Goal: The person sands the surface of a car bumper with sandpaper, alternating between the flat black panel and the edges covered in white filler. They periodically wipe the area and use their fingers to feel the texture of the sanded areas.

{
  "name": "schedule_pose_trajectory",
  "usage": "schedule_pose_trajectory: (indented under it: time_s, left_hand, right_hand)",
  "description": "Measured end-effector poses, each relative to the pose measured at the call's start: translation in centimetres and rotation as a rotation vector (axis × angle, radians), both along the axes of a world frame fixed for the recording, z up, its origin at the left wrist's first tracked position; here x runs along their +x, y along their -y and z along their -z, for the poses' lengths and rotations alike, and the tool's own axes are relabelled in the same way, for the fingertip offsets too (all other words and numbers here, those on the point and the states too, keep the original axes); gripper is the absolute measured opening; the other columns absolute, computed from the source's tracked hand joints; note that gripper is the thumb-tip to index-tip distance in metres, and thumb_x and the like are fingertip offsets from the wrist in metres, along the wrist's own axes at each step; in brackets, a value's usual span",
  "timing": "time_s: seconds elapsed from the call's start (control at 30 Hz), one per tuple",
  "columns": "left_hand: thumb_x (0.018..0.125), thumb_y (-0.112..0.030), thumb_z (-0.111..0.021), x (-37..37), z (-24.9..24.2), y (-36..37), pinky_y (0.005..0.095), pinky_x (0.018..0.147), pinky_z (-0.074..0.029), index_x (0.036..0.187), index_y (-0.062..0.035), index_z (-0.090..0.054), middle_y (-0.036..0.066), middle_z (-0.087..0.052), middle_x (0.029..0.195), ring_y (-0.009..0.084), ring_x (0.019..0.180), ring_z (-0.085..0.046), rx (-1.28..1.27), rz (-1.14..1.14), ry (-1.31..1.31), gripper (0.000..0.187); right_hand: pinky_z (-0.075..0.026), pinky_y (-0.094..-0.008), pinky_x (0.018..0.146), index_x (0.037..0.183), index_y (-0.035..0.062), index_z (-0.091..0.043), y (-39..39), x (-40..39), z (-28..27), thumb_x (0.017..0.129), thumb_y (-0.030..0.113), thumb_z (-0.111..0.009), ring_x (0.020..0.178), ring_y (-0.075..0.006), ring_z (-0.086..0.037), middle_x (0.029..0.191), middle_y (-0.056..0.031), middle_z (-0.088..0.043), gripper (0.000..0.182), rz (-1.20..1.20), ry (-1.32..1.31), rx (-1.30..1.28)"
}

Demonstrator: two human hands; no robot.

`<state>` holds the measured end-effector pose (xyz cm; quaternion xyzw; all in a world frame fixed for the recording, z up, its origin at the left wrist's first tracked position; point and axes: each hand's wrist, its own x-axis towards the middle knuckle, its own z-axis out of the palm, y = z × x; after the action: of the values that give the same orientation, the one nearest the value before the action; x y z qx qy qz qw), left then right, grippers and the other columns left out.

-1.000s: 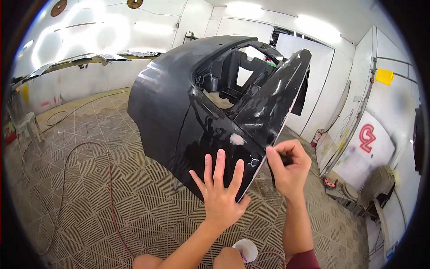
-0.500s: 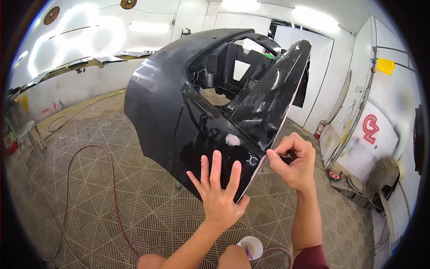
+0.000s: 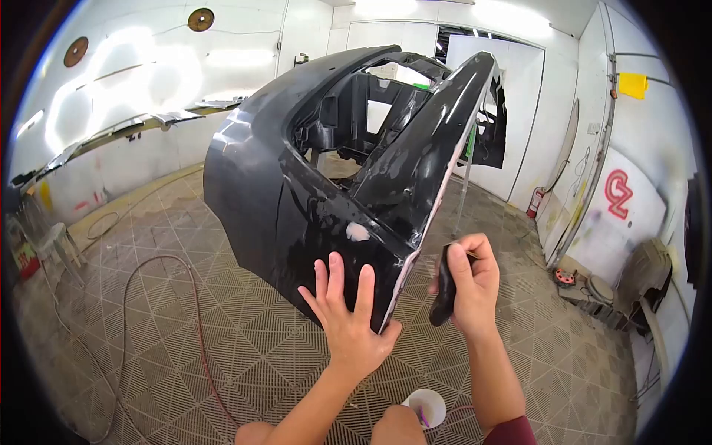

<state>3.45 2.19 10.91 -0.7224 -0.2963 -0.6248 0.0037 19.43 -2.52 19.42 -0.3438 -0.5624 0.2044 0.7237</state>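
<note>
A large black car body panel (image 3: 252, 178), likely a bumper, stands in front of me, wet and patchy toward its right end. A pale pink patch (image 3: 357, 232) marks its surface. Along the right edge runs a pinkish strip (image 3: 437, 200). My left hand (image 3: 347, 326) lies on the lower part of the panel, fingers spread and thumb at the edge. Just right of that edge, my right hand (image 3: 475, 285) grips a dark, thin, curved piece (image 3: 443, 289) between thumb and fingers, apart from the panel. What the piece is, I cannot tell.
A white cup (image 3: 425, 408) with something purple inside stands on the patterned floor near my knees. A red hose (image 3: 194, 297) loops at the left. At the right are a fire extinguisher (image 3: 535, 202) and dark parts (image 3: 644, 274) by the wall.
My right hand has come off the panel's edge and turned, bringing the dark piece into view. My left hand stays on the panel. The view has shifted slightly.
</note>
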Motion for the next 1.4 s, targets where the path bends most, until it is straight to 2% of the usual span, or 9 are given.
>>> schedule_pose_trajectory:
  time_s: [0.17,0.4,0.7,0.83,0.93,1.03,1.13,1.3,1.4]
  left_hand:
    - [0.067,-0.017,-0.083,-0.3,-1.0,0.3,0.0721,0.114,-0.020,0.158,-0.0122,-0.032,0.032,-0.023,0.160,0.0550,0.146,-0.024,0.076,0.012,0.002,0.105]
    - [0.069,-0.040,-0.088,-1.3,-5.2,3.5,0.0719,0.110,-0.023,0.155,-0.0127,-0.042,0.033,-0.032,0.147,0.0536,0.138,-0.032,0.105,-0.222,-0.273,0.102]
    - [0.078,-0.013,-0.082,-0.9,-11.6,4.2,0.0677,0.117,-0.022,0.154,-0.0068,-0.026,0.023,-0.048,0.141,0.0447,0.141,-0.040,0.334,0.004,-0.265,0.095]
    - [0.079,-0.007,-0.076,-0.5,-14.3,4.7,0.0536,0.110,-0.038,0.144,-0.0007,-0.047,0.023,-0.054,0.134,0.0420,0.128,-0.051,0.308,0.010,-0.336,0.071]
    - [0.080,-0.008,-0.075,-0.1,-14.2,4.9,0.0480,0.101,-0.046,0.135,0.0014,-0.059,0.024,-0.055,0.132,0.0417,0.119,-0.056,0.389,-0.084,-0.396,0.058]
    - [0.081,-0.011,-0.075,-0.2,-14.6,5.3,0.0471,0.094,-0.052,0.135,-0.0040,-0.063,0.024,-0.053,0.132,0.0416,0.117,-0.057,0.454,-0.151,-0.483,0.056]
    - [0.081,-0.012,-0.075,0.0,-14.9,6.0,0.0469,0.092,-0.053,0.134,-0.0092,-0.064,0.024,-0.053,0.132,0.0415,0.116,-0.057,0.405,-0.199,-0.540,0.054]
    - [0.080,-0.014,-0.075,0.3,-15.9,6.9,0.0455,0.086,-0.056,0.131,-0.0098,-0.066,0.024,-0.053,0.131,0.0410,0.114,-0.057,0.314,-0.283,-0.649,0.052]
    - [0.078,-0.014,-0.078,-0.5,-15.2,5.9,0.0468,0.091,-0.053,0.137,-0.0052,-0.058,0.024,-0.052,0.134,0.0415,0.116,-0.057,0.408,-0.182,-0.546,0.064]
  right_hand:
    - [-0.052,-0.0253,0.053,0.111,0.0076,-0.047,2.3,0.1,4.6,0.108,0.024,-0.057,0.061,-0.0130,-0.064,0.085,-0.0116,-0.071,0.019,0.030,-0.214,-0.246]
    - [-0.057,-0.0355,0.083,0.125,-0.0059,-0.051,4.7,-1.6,19.6,0.097,0.004,-0.067,0.094,-0.0242,-0.068,0.105,-0.0179,-0.069,0.033,-0.162,-0.774,-0.575]
    - [-0.057,-0.0405,0.093,0.132,-0.0079,-0.051,11.6,-4.3,31.0,0.091,-0.009,-0.063,0.105,-0.0281,-0.069,0.117,-0.0220,-0.069,0.043,-0.363,-0.687,-0.929]
    - [-0.057,-0.0374,0.087,0.130,-0.0064,-0.053,13.2,-5.4,34.7,0.095,-0.003,-0.060,0.098,-0.0250,-0.070,0.108,-0.0189,-0.072,0.036,-0.379,-0.675,-1.013]
    - [-0.055,-0.0367,0.080,0.149,-0.0059,-0.042,15.6,-6.0,33.0,0.104,0.017,-0.057,0.092,-0.0285,-0.067,0.116,-0.0185,-0.069,0.052,-0.364,-0.430,-1.076]
    - [-0.055,-0.0364,0.078,0.145,-0.0052,-0.046,14.5,-7.3,41.2,0.102,0.016,-0.061,0.089,-0.0258,-0.068,0.110,-0.0162,-0.071,0.050,-0.243,-0.211,-0.996]
    - [-0.055,-0.0374,0.079,0.138,-0.0056,-0.053,14.4,-8.1,44.1,0.102,0.016,-0.062,0.087,-0.0216,-0.069,0.104,-0.0142,-0.073,0.043,0.281,0.114,-0.811]
    - [-0.056,-0.0334,0.084,0.123,-0.0079,-0.056,14.6,-3.7,30.6,0.098,0.001,-0.060,0.092,-0.0213,-0.070,0.098,-0.0148,-0.074,0.027,-0.180,-0.353,-0.955]
    - [-0.054,-0.0312,0.081,0.119,-0.0074,-0.058,13.1,-1.0,25.8,0.101,0.005,-0.058,0.088,-0.0185,-0.070,0.092,-0.0119,-0.073,0.022,-0.096,-0.213,-0.718]
